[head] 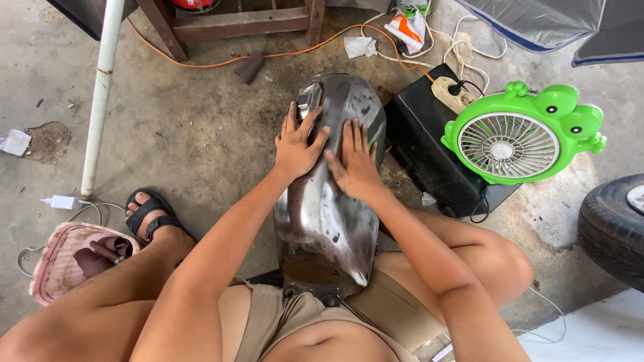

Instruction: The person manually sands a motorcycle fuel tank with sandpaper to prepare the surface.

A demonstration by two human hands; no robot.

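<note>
Concrete floor (201, 134); both hands, left (296, 146) and right (354, 164), lie flat, fingers spread, on metal tank (325, 228).

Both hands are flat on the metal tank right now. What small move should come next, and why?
Probably slide the right hand a little toward the body along the bare metal tank. Both palms lie side by side on the upper part, the left hand beside the filler opening, while the scuffed, dark-spotted stretch nearer the lap is untouched.

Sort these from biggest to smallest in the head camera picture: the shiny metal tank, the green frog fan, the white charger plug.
1. Metal tank, though it's nearest the camera.
2. Green frog fan.
3. White charger plug.
</note>
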